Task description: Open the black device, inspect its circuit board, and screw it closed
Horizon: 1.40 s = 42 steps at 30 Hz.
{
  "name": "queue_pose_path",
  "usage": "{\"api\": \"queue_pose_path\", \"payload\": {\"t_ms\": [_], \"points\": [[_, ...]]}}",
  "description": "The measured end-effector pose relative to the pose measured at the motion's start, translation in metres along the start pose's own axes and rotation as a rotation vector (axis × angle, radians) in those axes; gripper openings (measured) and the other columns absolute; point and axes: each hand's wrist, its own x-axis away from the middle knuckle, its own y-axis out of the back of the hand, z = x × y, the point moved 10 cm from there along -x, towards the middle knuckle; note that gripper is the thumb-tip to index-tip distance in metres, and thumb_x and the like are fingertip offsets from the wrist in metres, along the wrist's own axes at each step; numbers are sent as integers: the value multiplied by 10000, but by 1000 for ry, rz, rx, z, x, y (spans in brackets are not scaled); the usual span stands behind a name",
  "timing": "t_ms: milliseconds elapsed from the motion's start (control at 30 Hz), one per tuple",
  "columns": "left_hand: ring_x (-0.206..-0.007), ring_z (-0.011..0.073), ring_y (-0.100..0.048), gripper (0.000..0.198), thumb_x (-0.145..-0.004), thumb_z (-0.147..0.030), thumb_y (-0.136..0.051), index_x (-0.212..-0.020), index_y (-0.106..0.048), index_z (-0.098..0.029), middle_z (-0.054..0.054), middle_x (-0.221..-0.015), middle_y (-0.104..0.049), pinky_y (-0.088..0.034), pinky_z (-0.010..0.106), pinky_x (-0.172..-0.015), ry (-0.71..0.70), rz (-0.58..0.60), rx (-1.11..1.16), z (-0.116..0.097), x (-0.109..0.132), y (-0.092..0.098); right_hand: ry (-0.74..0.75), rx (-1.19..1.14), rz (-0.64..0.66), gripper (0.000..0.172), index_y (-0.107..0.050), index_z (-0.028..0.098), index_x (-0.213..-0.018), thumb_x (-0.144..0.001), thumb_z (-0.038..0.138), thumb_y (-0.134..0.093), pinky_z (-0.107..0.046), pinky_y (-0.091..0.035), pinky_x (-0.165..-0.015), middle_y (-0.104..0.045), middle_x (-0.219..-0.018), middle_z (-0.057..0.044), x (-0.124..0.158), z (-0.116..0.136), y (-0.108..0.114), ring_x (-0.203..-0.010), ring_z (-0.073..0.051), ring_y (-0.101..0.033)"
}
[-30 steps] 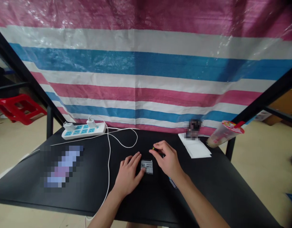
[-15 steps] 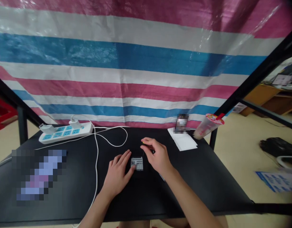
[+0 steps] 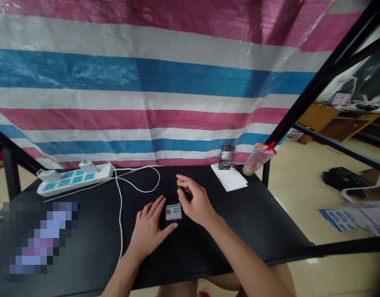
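Observation:
A small flat dark piece with a pale printed label point(image 3: 173, 211) lies on the black tabletop between my hands. My left hand point(image 3: 148, 227) rests to its left, fingers stretched out and thumb spread along its near side; whether the thumb touches it I cannot tell. Just beyond and right of the piece, my right hand point(image 3: 196, 202) pinches a small black-and-yellow object point(image 3: 179, 186) between thumb and fingers. Most of that object is hidden by the fingers, so its kind is unclear.
A white power strip point(image 3: 76, 180) with plugs and a looping white cable point(image 3: 121, 218) lies left. White paper point(image 3: 230, 178) and a plastic cup with a straw point(image 3: 258, 159) are at the back right. A striped sheet point(image 3: 152, 95) hangs behind the table point(image 3: 254, 231). Two items are pixelated.
The view has shifted slightly to the right. My left thumb has moved off the labelled piece's face to its near side. My right hand keeps its pinch on the black-and-yellow object.

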Motion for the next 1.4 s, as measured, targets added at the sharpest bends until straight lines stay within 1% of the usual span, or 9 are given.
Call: {"api": "queue_pose_path", "payload": {"t_ms": [133, 267, 400, 467, 633, 800, 933, 1133, 1400], "points": [[-1411, 417, -490, 1047, -801, -791, -738, -1650, -415, -270, 137, -1684, -445, -442, 585, -1091, -12, 18, 1, -2, 0, -1, -35, -43, -20, 196, -693, 256, -1195, -1010, 215, -643, -348, -671, -943, -763, -1245, -81, -1, -8, 4, -1160, -210, -753], [-1419, 414, -484, 1033, -790, -726, -788, -1647, -415, -287, 114, -1684, -450, -442, 581, -1102, -3, 20, 11, 0, 0, -1, -36, -24, -39, 107, -709, 245, -1077, -974, 260, -732, -317, -678, -844, -765, -1117, -69, -5, -13, 5, -1049, -208, -773], [-1428, 416, -479, 1031, -779, -736, -790, -1639, -428, -297, 103, -1681, -456, -440, 583, -1113, 1, 18, 25, 3, 0, -2, -19, 63, -79, 129, -685, 239, -1002, -947, 313, -776, -310, -664, -771, -713, -984, -49, -8, -11, 5, -895, -189, -758], [-1428, 416, -478, 1033, -778, -745, -787, -1635, -429, -294, 103, -1682, -454, -437, 584, -1113, 7, 22, 27, 4, 0, -3, -1, 86, -73, 120, -674, 241, -1027, -959, 304, -751, -331, -664, -821, -708, -1011, -56, -8, -6, 4, -942, -197, -754], [-1422, 418, -479, 1019, -802, -769, -753, -1638, -422, -290, 118, -1682, -450, -431, 587, -1103, -1, 27, 35, 4, 0, -4, 8, 33, -4, 187, -632, 248, -1197, -1018, 201, -603, -371, -637, -1005, -711, -1335, -94, -5, -2, -1, -1219, -211, -723], [-1431, 413, -468, 1030, -803, -782, -745, -1644, -409, -291, 116, -1688, -441, -433, 584, -1101, -2, 37, 34, 5, 0, -4, -7, 65, -33, 107, -643, 247, -1087, -1003, 289, -693, -337, -671, -846, -745, -1120, -75, -3, -11, 4, -1039, -214, -771], [-1422, 399, -481, 1021, -811, -784, -737, -1636, -419, -273, 115, -1676, -459, -443, 570, -1100, -10, 27, 21, 5, 0, -3, -4, 105, -58, 176, -624, 244, -1012, -955, 334, -765, -328, -665, -749, -726, -1024, -60, -5, -9, 6, -873, -201, -769], [-1413, 396, -492, 1005, -819, -792, -721, -1634, -416, -290, 109, -1672, -468, -450, 563, -1090, -17, 24, 12, 7, 0, -6, 30, 41, 22, 232, -600, 253, -1208, -987, 181, -612, -404, -610, -1074, -694, -1372, -103, -3, -1, -1, -1264, -224, -706], [-1432, 404, -489, 989, -843, -784, -697, -1650, -388, -302, 112, -1681, -454, -451, 567, -1087, -28, 19, -24, 10, 1, -9, -14, 6, 5, 125, -645, 257, -1127, -1014, 299, -679, -343, -656, -966, -751, -1219, -74, -2, -15, -3, -1154, -200, -755]]}}
